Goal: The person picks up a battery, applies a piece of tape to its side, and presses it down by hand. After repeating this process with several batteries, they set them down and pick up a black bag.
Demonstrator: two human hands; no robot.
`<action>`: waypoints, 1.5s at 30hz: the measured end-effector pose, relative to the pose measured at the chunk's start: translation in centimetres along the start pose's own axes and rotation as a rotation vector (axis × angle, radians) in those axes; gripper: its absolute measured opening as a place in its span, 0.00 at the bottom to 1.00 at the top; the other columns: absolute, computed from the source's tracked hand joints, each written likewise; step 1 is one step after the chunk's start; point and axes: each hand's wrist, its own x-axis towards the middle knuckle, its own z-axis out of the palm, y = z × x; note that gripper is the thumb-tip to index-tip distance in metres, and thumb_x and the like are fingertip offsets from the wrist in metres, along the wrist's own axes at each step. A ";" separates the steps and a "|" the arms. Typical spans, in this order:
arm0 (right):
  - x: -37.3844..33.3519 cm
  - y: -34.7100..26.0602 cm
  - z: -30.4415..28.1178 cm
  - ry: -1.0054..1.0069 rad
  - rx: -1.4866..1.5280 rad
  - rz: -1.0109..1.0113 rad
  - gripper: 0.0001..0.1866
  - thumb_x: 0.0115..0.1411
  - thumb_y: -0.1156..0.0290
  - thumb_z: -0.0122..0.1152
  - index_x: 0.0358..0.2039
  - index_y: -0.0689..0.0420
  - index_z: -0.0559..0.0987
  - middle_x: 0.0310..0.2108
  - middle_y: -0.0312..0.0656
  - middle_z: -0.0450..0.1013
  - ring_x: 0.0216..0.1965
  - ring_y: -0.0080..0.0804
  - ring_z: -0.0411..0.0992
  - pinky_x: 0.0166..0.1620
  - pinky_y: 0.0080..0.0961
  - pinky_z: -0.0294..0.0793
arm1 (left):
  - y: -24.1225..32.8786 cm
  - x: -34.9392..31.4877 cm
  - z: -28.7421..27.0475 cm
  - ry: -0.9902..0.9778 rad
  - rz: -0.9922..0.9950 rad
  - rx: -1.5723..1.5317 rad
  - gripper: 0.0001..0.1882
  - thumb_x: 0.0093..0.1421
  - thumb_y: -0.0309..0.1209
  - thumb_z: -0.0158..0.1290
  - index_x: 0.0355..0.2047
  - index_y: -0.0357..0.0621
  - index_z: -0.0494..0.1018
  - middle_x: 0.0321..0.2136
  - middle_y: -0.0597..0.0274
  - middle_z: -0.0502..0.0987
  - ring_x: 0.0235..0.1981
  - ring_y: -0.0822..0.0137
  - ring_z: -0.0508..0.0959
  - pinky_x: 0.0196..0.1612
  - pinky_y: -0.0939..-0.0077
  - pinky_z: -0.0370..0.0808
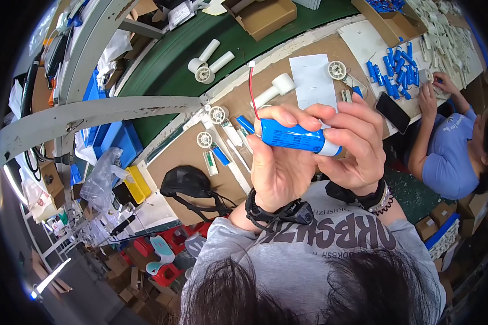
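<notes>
At a crowded workbench (152, 176), you hold a blue-wrapped cylinder (290, 136) nearly level in front of your chest, both hands on it. Your left hand (282, 176) grips the left end, thumb opposite fingers; your right hand (359, 147) is closed around the other end, at the white section (331, 147). A red lead (251, 89) rises from the left end to a small white plug (251, 64), free of your fingers; whether it is 1 wire or more is hard to tell.

To handle it well, you would likely do best with light pressure from 2 sides, turning the body by its ends so the wrap stays smooth and the printed face is readable. The lead's root looks like the weak spot: keep your left index finger from bending it sharply, and let the plug hang clear of the parts below.

On the bench beyond, 2 round white fan-like pieces (218, 114) (204, 140) lie near a slim blue cylinder (220, 156) and a green-and-white strip (210, 163). At right, a co-worker (447, 154) sits beside a pile of blue cylinders (397, 70).
</notes>
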 end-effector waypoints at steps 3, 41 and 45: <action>-0.7 -0.1 0.2 0.021 -0.045 -0.006 0.18 0.48 0.60 0.63 0.35 0.57 0.71 0.37 0.43 0.70 0.42 0.40 0.66 0.50 0.42 0.63 | -0.1 0.0 0.0 -0.020 -0.016 -0.032 0.24 0.61 0.52 0.30 0.41 0.44 0.59 0.38 0.53 0.67 0.50 0.54 0.63 0.52 0.59 0.60; -1.7 1.2 0.2 0.092 0.076 -0.032 0.18 0.46 0.67 0.65 0.36 0.58 0.71 0.34 0.43 0.71 0.38 0.40 0.67 0.43 0.37 0.67 | -0.9 0.2 -0.9 -0.132 -0.080 -0.009 0.23 0.62 0.50 0.30 0.44 0.44 0.59 0.39 0.54 0.65 0.53 0.51 0.60 0.50 0.59 0.65; -1.7 1.4 0.5 0.110 0.102 -0.028 0.18 0.45 0.68 0.65 0.36 0.59 0.71 0.34 0.43 0.71 0.38 0.41 0.67 0.41 0.33 0.68 | -0.8 0.3 -1.3 -0.142 -0.075 -0.015 0.23 0.62 0.49 0.30 0.45 0.45 0.59 0.39 0.54 0.65 0.53 0.52 0.60 0.51 0.58 0.64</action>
